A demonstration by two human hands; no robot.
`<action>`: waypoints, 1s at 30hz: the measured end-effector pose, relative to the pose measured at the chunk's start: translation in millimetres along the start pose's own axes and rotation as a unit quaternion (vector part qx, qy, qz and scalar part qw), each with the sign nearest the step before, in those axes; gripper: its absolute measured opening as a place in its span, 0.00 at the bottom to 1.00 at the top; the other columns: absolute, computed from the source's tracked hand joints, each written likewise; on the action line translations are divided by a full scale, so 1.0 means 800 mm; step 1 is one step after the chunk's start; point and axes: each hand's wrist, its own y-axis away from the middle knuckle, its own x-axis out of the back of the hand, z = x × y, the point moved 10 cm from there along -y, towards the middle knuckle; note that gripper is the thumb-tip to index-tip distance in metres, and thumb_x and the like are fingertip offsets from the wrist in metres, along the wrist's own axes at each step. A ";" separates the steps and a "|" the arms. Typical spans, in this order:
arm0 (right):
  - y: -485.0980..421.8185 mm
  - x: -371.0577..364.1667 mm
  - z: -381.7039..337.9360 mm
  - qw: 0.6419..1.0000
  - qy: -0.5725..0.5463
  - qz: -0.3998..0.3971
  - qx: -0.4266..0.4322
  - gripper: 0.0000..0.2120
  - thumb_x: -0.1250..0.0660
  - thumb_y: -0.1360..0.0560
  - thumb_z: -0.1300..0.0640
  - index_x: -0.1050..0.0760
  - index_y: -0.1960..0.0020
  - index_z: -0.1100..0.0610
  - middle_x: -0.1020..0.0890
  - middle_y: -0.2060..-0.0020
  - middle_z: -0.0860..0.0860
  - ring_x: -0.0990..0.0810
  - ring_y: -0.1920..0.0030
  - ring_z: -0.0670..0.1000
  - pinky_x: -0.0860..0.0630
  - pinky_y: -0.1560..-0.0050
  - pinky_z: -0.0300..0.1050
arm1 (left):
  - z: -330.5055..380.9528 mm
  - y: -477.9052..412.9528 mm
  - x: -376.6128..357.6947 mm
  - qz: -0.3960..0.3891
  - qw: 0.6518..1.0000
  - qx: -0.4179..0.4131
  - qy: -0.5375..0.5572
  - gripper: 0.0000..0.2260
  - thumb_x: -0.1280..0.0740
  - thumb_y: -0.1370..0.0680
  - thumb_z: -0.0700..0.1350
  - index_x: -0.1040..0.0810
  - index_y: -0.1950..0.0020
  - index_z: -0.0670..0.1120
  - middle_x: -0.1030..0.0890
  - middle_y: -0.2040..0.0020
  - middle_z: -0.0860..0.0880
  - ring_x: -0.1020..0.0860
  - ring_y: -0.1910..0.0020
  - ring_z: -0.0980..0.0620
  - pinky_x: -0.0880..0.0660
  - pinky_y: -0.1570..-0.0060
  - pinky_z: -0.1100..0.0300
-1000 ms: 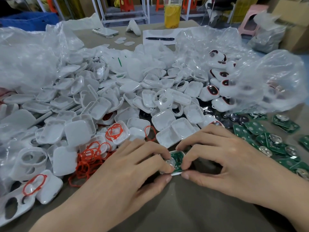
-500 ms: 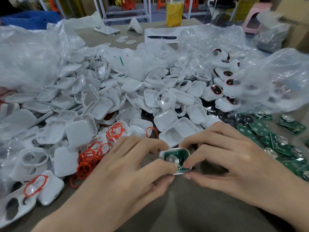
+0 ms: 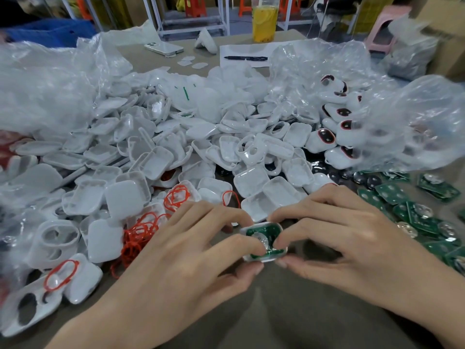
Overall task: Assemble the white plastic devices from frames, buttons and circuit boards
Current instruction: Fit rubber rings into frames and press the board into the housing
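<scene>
Near the table's [image 3: 276, 313] front edge, the left hand [image 3: 191, 248] and right hand [image 3: 347, 238] pinch the frame [image 3: 263, 225] between curled fingers. Over the last second the board [image 3: 251, 233] has settled flatter inside it, so seating looks nearly done. The frame's open side faces up, and its long axis seemingly runs left to right.

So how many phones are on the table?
1: the phone lies face down at the far side, left of the yellow drink. More could be hidden under the bags.
</scene>
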 end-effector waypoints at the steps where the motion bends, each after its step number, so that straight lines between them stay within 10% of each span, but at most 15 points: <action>1: 0.000 -0.003 0.000 1.000 -0.001 -0.011 -0.002 0.07 0.29 0.25 0.45 0.17 0.50 0.46 0.18 0.44 0.40 0.23 0.48 0.48 0.22 0.49 0.50 | -0.004 0.003 -0.004 -0.009 1.000 -0.001 -0.009 0.05 0.26 0.26 0.50 0.15 0.51 0.54 0.18 0.47 0.54 0.23 0.50 0.54 0.26 0.49 0.58; 30: 0.008 -0.028 0.029 0.985 -0.044 -0.111 -0.125 0.19 0.37 0.30 0.29 0.31 0.42 0.33 0.25 0.48 0.36 0.25 0.44 0.42 0.24 0.43 0.47 | -0.009 0.011 -0.035 -0.108 0.994 0.002 0.019 0.11 0.37 0.19 0.55 0.22 0.38 0.59 0.25 0.40 0.57 0.25 0.43 0.53 0.28 0.45 0.58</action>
